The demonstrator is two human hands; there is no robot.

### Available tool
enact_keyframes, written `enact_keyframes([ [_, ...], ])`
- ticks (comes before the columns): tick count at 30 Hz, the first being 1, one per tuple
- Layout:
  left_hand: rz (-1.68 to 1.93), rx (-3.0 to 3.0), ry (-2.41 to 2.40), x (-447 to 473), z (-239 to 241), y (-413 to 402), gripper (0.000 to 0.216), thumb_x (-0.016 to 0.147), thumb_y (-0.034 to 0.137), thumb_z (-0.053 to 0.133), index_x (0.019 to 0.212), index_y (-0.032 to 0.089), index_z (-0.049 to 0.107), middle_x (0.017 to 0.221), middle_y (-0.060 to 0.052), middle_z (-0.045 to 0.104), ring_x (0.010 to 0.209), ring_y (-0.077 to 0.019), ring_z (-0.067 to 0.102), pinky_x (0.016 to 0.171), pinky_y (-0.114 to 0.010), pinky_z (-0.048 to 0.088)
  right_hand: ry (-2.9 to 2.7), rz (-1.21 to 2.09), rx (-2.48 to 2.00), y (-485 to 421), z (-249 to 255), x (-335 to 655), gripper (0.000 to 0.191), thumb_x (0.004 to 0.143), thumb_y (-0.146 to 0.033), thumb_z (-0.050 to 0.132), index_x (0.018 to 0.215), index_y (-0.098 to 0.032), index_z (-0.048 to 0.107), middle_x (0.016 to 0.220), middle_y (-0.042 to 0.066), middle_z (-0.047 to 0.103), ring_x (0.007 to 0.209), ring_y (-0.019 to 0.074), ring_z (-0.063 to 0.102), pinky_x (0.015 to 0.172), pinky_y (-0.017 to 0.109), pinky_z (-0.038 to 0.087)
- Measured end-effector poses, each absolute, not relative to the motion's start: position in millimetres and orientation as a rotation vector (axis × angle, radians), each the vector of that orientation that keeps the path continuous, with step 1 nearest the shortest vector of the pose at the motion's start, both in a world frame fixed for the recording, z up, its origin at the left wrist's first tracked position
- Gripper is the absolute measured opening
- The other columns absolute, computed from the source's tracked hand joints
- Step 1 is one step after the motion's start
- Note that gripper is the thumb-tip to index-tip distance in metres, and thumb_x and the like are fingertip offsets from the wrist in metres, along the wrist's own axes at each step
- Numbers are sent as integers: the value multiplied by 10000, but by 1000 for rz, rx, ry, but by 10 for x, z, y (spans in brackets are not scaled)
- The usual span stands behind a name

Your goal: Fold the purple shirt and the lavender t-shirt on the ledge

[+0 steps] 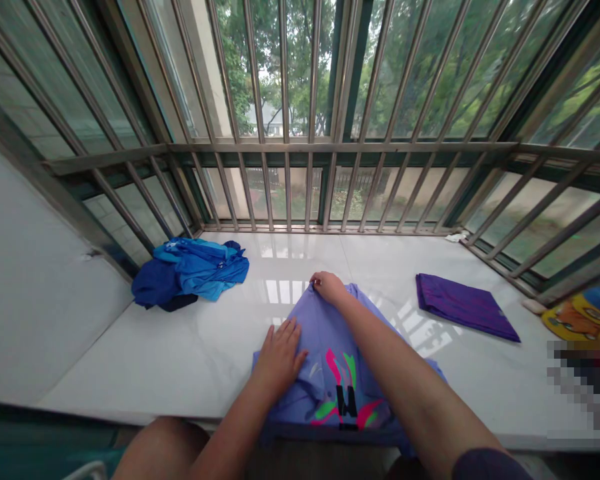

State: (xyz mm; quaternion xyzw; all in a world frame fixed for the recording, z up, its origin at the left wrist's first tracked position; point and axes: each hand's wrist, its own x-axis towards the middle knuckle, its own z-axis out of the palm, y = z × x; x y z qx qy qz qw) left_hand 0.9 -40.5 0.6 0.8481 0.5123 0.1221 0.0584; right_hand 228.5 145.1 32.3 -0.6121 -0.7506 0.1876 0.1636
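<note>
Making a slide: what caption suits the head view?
Left hand resting on a lavender shirt, right hand pinching its edge; blue clothes and purple cloth nearby.

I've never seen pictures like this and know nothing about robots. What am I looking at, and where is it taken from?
There is no machine here: these are a person's two bare hands. The one picture comes from a camera worn on that person's head, looking forward and down, so the arms reach in from the bottom.

The left hand lies on a lavender garment with a bright pink, green and black print. The right hand pinches the garment's far edge.

The glossy white surface also bears a loose pile of blue clothes on the left and a folded purple cloth on the right. Behind stand metal bars, with trees outside.
</note>
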Motion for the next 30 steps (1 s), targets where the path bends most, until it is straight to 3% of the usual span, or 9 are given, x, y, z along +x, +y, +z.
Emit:
enact_keyframes([
  [5, 290, 2577, 1554, -132, -187, -485, 707, 1082, 501, 504, 1710, 206, 372, 1781, -120, 332, 1642, -334, 347, 1313, -670, 294, -2139, 430, -1783, 1444, 245, 2314, 362, 1016, -178, 568, 1217, -293, 847, 1218, 88, 762, 1107, 238, 714, 982, 292, 497],
  [10, 314, 2575, 1568, -168, -171, -510, 708, 1080, 503, 501, 1720, 233, 358, 1784, -110, 333, 1644, -333, 343, 1317, -664, 283, -2132, 364, -1810, 1460, 219, 2271, 372, 1043, -217, 524, 1211, -274, 852, 1167, 111, 749, 1065, 250, 729, 997, 320, 516],
  [13, 332, 2574, 1568, -152, -170, -507, 712, 1074, 497, 510, 1720, 237, 360, 1780, -114, 346, 1639, -340, 352, 1314, -670, 281, -2147, 307, -1775, 1436, 271, 2225, 451, 1047, -170, 464, 1370, -207, 777, 1276, 171, 732, 1183, 290, 702, 1081, 372, 501],
  [16, 337, 2566, 1569, -148, -179, -504, 718, 1066, 499, 521, 1720, 250, 360, 1780, -111, 351, 1637, -342, 354, 1314, -668, 276, -2269, 280, -1602, 1308, 287, 2160, 530, 1080, -199, 432, 1584, -204, 597, 1538, 163, 630, 1445, 286, 559, 1256, 406, 376],
  [20, 314, 2553, 1564, -143, -165, -496, 723, 1065, 503, 522, 1717, 235, 366, 1784, -111, 340, 1641, -344, 345, 1314, -675, 271, -2497, 344, -1381, 1096, 172, 2099, 601, 1079, -378, 550, 1662, -249, 485, 1747, 90, 416, 1635, 275, 342, 1362, 480, 195],
  [24, 296, 2553, 1571, -147, -171, -497, 719, 1071, 509, 511, 1719, 232, 365, 1784, -118, 333, 1643, -349, 341, 1312, -683, 269, -2547, 383, -1405, 1080, 54, 2086, 657, 1097, -444, 501, 1704, -211, 406, 1792, 133, 274, 1675, 329, 241, 1352, 604, 159],
  [30, 341, 2580, 1659, -293, -286, -626, 706, 1072, 509, 508, 1721, 273, 366, 1788, -122, 329, 1647, -366, 327, 1296, -669, 297, -2543, 391, -1453, 1198, 69, 2045, 679, 1104, -530, 465, 1723, -268, 369, 1799, 89, 260, 1687, 314, 198, 1360, 608, 90],
])
